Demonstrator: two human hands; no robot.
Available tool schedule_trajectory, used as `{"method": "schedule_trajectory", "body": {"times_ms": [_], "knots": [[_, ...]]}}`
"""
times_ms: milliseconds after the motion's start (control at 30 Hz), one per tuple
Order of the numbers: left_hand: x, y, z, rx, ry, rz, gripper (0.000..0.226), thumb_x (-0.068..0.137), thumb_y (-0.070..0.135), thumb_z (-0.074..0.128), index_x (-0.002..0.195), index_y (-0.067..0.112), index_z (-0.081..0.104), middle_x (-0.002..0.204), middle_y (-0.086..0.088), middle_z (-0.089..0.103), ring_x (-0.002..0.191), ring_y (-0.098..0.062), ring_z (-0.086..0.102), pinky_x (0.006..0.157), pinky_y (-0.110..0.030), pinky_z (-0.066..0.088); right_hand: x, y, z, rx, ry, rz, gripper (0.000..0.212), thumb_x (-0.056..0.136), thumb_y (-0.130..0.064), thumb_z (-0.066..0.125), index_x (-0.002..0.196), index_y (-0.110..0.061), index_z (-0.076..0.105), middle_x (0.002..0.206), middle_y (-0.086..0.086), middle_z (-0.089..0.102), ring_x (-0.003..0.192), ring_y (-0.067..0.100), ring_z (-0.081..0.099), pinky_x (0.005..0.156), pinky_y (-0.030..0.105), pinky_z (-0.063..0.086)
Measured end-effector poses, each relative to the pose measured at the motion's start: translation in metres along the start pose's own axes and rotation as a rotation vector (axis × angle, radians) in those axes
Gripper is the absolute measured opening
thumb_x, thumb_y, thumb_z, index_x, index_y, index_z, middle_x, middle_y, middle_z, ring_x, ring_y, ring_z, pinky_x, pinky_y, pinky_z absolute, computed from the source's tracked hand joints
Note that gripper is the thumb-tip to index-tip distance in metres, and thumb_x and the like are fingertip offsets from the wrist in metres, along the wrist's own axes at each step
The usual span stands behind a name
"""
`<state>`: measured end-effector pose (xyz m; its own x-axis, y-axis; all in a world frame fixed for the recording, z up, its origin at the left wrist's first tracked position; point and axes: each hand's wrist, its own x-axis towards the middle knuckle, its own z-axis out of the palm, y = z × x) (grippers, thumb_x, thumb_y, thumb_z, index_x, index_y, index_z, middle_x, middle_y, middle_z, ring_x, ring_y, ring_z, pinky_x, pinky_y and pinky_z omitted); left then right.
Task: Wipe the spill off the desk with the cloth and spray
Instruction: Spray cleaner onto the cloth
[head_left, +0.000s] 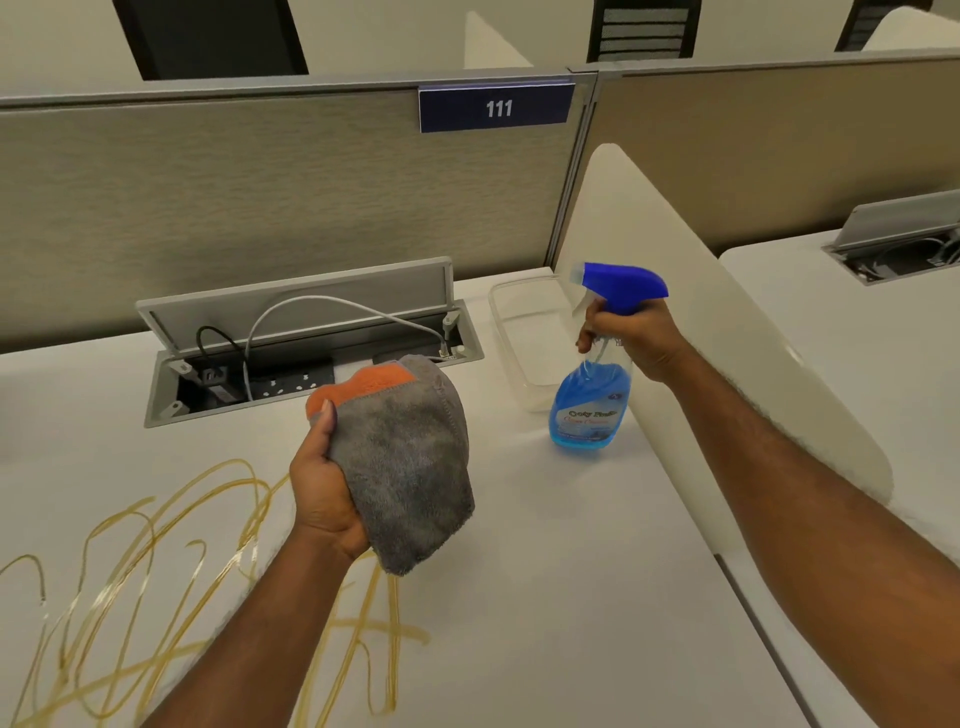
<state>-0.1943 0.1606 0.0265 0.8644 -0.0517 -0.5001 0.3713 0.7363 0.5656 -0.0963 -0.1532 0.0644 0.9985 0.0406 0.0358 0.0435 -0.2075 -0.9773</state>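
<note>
Spill (156, 597) beneath cloth-holding left hand (324, 483)

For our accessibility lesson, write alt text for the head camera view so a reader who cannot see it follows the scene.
A person's left hand holds a grey and orange cloth above a white desk streaked with looping amber spill, while the right hand grips a blue spray bottle by its neck.
</note>
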Motion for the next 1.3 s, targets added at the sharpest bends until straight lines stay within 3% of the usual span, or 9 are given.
{"method": "schedule_trajectory", "body": {"times_ms": [167,400,500,633,800,967,1100,1200,1300], "knots": [[0.0,0.0,-0.003,0.02,0.011,0.013,0.053,0.098,0.053,0.041,0.136,0.018,0.054,0.127,-0.012,0.066,0.108,-0.034,0.066,0.09,-0.049,0.053,-0.009,0.022,0.003,0.015,0.041,0.038,0.013,0.067,-0.007,0.064,0.078,-0.007,0.058,0.058,-0.003,0.065,0.057,0.014,0.066,0.069,0.036,0.056],[-0.001,-0.006,-0.003,0.025,-0.016,0.007,0.055,0.097,0.055,0.041,0.137,0.018,0.054,0.12,-0.01,0.069,0.1,-0.031,0.071,0.084,-0.048,0.058,-0.019,0.027,0.002,0.022,0.121,-0.005,0.029,0.062,-0.022,0.073,0.085,-0.008,0.063,0.071,0.0,0.067,0.074,0.016,0.069,0.073,0.028,0.058],[-0.005,-0.008,0.001,0.017,-0.029,0.008,0.054,0.098,0.054,0.041,0.136,0.018,0.054,0.118,-0.01,0.07,0.1,-0.032,0.071,0.083,-0.048,0.059,-0.028,0.031,0.001,-0.005,0.184,0.013,0.035,0.061,-0.022,0.076,0.091,-0.009,0.063,0.081,0.008,0.065,0.083,0.024,0.065,0.081,0.038,0.058],[-0.012,-0.006,0.002,0.008,-0.053,0.025,0.044,0.1,0.051,0.038,0.122,0.019,0.059,0.099,-0.006,0.077,0.087,-0.028,0.075,0.072,-0.044,0.062,-0.038,0.032,0.001,-0.041,0.235,0.013,0.022,0.071,-0.007,0.078,0.087,-0.014,0.064,0.075,0.0,0.066,0.078,0.021,0.063,0.083,0.044,0.057],[-0.026,-0.001,-0.003,0.018,-0.07,0.033,0.043,0.1,0.051,0.037,0.117,0.019,0.061,0.098,-0.006,0.077,0.087,-0.028,0.075,0.071,-0.042,0.062,-0.052,0.033,0.008,-0.127,0.25,0.022,0.021,0.079,-0.006,0.08,0.094,-0.002,0.067,0.089,0.023,0.068,0.086,0.037,0.066,0.088,0.054,0.057],[-0.043,0.007,-0.011,0.024,-0.057,0.032,0.046,0.1,0.051,0.039,0.125,0.018,0.059,0.109,-0.008,0.074,0.101,-0.032,0.07,0.075,-0.043,0.061,-0.079,0.031,0.02,-0.24,0.285,0.089,0.064,0.063,-0.041,0.088,0.114,-0.015,0.06,0.109,0.0,0.069,0.104,0.019,0.065,0.097,0.045,0.054],[-0.06,0.016,-0.014,0.005,-0.057,0.035,0.048,0.099,0.051,0.041,0.13,0.017,0.056,0.112,-0.009,0.072,0.102,-0.033,0.068,0.075,-0.042,0.06,-0.113,0.036,0.035,-0.342,0.43,0.179,0.114,0.05,-0.074,0.082,0.141,-0.019,0.04,0.139,0.003,0.052,0.129,0.022,0.05,0.106,0.046,0.044],[-0.076,0.023,-0.017,0.003,-0.078,0.032,0.046,0.1,0.051,0.039,0.121,0.016,0.059,0.099,-0.008,0.077,0.088,-0.029,0.074,0.073,-0.042,0.061,-0.155,0.038,0.06,-0.423,0.634,0.06,0.108,0.062,-0.074,0.074,0.144,-0.014,0.038,0.139,0.004,0.046,0.128,0.02,0.045,0.105,0.043,0.037],[-0.09,0.03,-0.024,0.006,-0.101,0.011,0.049,0.1,0.052,0.038,0.12,0.014,0.06,0.099,-0.01,0.077,0.093,-0.031,0.071,0.077,-0.043,0.058,-0.192,0.03,0.104,-0.49,0.449,-0.202,0.087,0.069,-0.06,0.076,0.136,-0.017,0.043,0.13,-0.01,0.043,0.12,0.009,0.044,0.104,0.04,0.039]]}}
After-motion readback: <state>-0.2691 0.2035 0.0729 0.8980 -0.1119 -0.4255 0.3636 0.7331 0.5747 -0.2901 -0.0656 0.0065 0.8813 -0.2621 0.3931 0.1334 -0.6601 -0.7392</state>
